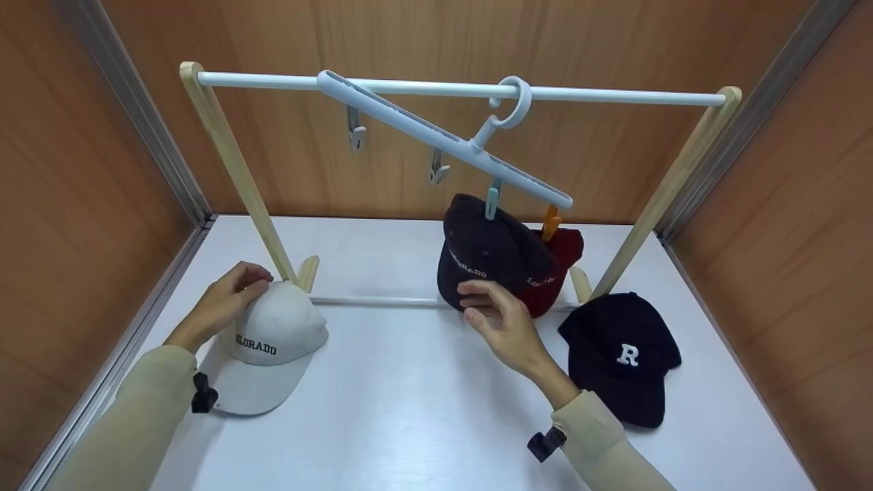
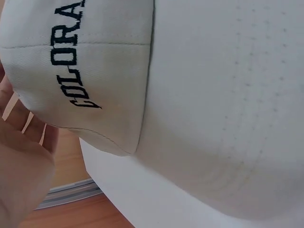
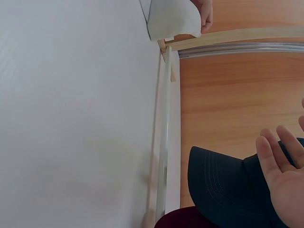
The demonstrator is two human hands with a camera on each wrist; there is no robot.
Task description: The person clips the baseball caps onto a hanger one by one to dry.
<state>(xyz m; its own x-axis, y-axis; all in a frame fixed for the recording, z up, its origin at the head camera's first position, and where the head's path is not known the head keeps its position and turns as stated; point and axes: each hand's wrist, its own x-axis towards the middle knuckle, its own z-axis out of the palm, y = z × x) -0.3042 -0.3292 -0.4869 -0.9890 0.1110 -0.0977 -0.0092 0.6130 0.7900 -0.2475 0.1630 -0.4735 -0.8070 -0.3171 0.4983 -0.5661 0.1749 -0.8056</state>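
Observation:
A white cap with dark lettering sits at the left on the white table, brim toward me. My left hand is at its crown, with loosely bent fingers reaching behind the cap in the left wrist view. From a tilted pale blue hanger hang a navy cap, held by a teal clip, and a maroon cap, under an orange clip. My right hand is in front of these two caps, fingers relaxed and holding nothing.
The hanger hooks over a white rail between two wooden posts. Two grey clips dangle from its raised left half. A dark cap with a white R lies at the right. Wood-grain panels enclose the table.

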